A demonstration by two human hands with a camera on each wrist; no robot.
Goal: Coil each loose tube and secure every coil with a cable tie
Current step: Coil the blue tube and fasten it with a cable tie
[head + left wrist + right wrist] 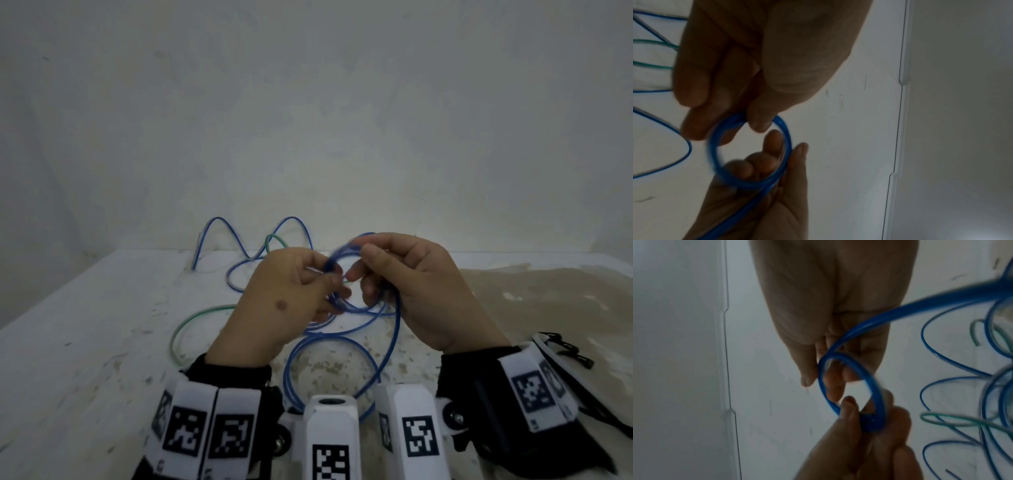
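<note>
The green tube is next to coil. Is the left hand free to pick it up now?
Probably not yet: the left hand is pinching the blue coil together with the right hand. The green tube lies unobstructed on the table nearby.

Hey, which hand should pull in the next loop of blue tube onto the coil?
The right hand, probably. The loose run of blue tube hangs beside it, while the left hand pinches the small blue coil where its turns cross, so it seems best kept as the anchor.
</note>
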